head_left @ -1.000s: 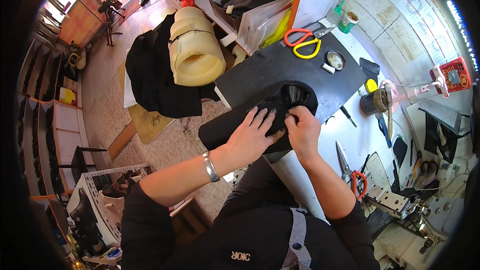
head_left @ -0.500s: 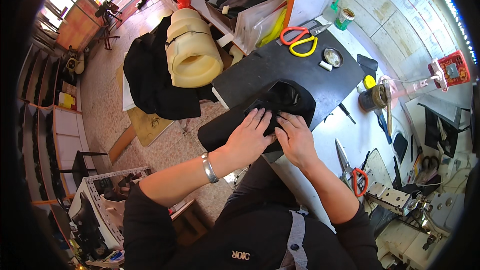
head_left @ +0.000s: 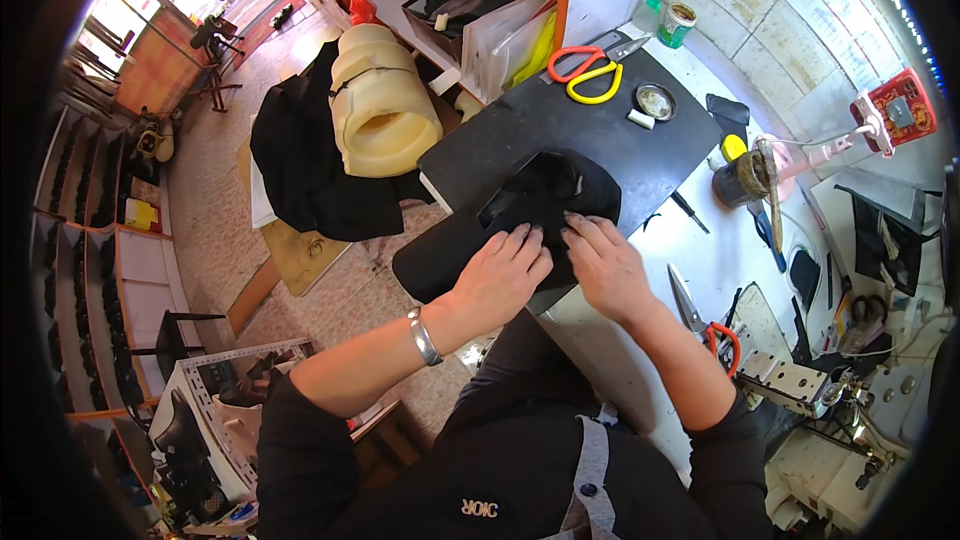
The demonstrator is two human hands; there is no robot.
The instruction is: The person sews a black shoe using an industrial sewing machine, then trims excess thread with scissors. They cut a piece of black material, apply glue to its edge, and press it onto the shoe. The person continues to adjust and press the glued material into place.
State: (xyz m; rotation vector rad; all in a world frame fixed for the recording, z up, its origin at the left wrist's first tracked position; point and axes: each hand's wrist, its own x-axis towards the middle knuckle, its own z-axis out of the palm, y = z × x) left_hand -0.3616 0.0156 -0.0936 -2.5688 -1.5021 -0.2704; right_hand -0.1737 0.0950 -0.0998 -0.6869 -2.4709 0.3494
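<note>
A soft black piece of material (head_left: pixel 445 258), leather or cloth, lies folded across the near left edge of a dark work mat (head_left: pixel 655 155). Its far part rises into a loose fold with a shiny dark inner face. My left hand (head_left: pixel 503 278), with a silver bracelet at the wrist, has its fingers bent onto the near side of the piece. To its right, my right hand (head_left: pixel 606 268) grips the same piece with curled fingers pressed together. Both thumbs are mostly hidden, and a small gap of black material shows between the hands.
Scissors with red and yellow handles (head_left: pixel 590 75) lie on the mat's far side, near a round tin lid (head_left: pixel 655 101). A dark glue jar (head_left: pixel 738 183) stands at right. Red-handled scissors (head_left: pixel 690 302) lie near my right forearm. A cream foam roll (head_left: pixel 385 110) stands beyond the mat, left.
My hands have drawn slightly apart, the right one shifting right and nearer me. More of the black piece shows between them, and its far fold has changed shape. The whole view has shifted slightly.
</note>
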